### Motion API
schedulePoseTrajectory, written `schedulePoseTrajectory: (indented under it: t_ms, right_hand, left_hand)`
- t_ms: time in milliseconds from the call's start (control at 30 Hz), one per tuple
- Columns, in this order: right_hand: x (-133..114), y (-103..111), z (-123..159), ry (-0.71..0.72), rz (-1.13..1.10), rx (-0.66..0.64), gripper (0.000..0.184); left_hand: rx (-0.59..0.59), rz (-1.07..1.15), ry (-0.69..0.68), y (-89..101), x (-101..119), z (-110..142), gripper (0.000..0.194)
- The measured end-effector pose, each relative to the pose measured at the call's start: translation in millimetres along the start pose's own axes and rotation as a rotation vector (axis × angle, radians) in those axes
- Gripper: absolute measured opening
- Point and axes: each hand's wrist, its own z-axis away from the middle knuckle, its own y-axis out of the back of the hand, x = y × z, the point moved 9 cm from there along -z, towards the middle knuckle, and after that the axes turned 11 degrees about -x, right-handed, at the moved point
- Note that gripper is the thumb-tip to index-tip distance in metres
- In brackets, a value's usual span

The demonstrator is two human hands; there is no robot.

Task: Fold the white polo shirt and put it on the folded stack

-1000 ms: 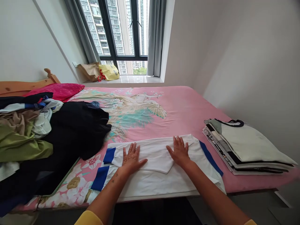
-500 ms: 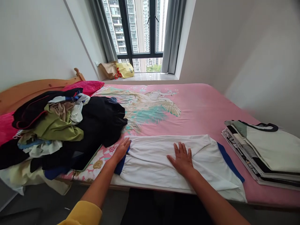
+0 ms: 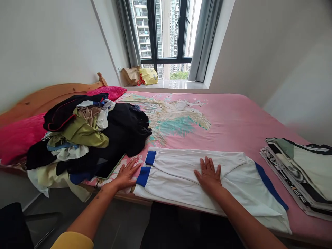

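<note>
A white long-sleeved top (image 3: 178,180) with blue cuffs and a blue hem lies folded lengthwise along the bed's front edge. Both of its cuffs point left, one above the other. My right hand (image 3: 210,175) rests flat on the white cloth near its middle, fingers spread. Just left of the lower blue cuff, my left hand (image 3: 127,175) is open with its fingers apart, over the patterned sheet. Whether its fingertips touch the cuff I cannot tell.
A heap of loose clothes (image 3: 85,135) sits on the bed's left, near pink pillows (image 3: 23,138). Folded clothes (image 3: 306,169) are stacked at the right. The pink bedsheet (image 3: 233,121) stretches back to the windowsill, where paper bags (image 3: 149,76) stand.
My left hand has come off the cuffs and moved left, so both blue cuffs now show. My right hand stays flat on the cloth. The view has turned slightly left.
</note>
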Motion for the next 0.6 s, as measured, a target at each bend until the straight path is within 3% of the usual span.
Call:
schedulePoseTrajectory:
  t_ms: [67,233,333,433,600]
  right_hand:
    - [-40,9,8,0.147,-0.044,0.005,0.059]
    - [-169,30,25,0.578,-0.264,-0.001,0.053]
    - [-219,22,15,0.653,-0.376,-0.038,0.052]
    - [-239,2,1,0.609,-0.425,-0.056,0.051]
    - [-236,-6,-3,0.562,-0.469,0.031,0.051]
  left_hand:
    - [0.019,-0.026,0.026,0.0,4,-1,0.080]
    - [0.182,-0.011,0.131,1.7,9,1,0.063]
    - [0.221,-0.016,0.158,0.6,11,4,0.059]
    - [0.227,-0.037,0.181,-1.0,14,4,0.056]
    - [0.251,-0.055,0.179,-4.5,29,-10,0.052]
